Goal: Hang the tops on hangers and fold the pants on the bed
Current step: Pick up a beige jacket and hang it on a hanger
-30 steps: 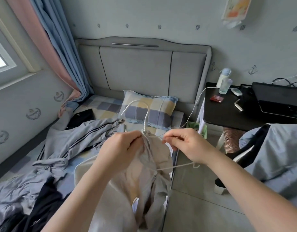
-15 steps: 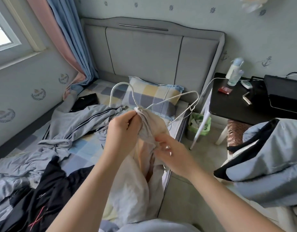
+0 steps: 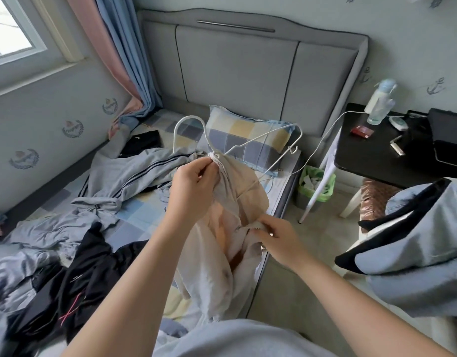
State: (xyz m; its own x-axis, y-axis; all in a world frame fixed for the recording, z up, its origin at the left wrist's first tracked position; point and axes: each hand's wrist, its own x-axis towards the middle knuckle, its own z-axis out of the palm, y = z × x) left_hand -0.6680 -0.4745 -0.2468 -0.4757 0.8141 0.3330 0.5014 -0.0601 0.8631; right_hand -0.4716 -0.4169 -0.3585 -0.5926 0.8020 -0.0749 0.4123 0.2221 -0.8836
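Right hand [image 3: 276,238] has dropped from the hanger's arm to a lower point on the beige top [image 3: 222,258]; it now pinches a fold of fabric at the front opening, fingers curled. Left hand [image 3: 194,186] grips the bunched neck of the top just under the hook of the white wire hanger [image 3: 190,117], fingers closed round cloth and wire together. Hanger tilted; its right arm juts out bare over the checked pillow [image 3: 248,140], its left arm hidden inside the fabric. Top hangs from the left hand above the bed [image 3: 134,215], near the bed's right edge. On the sheet to the left: grey striped garment [image 3: 124,176], crumpled; black garment [image 3: 93,258] nearer the camera. Black side table [image 3: 377,166] to the right carries a bottle [image 3: 379,104].
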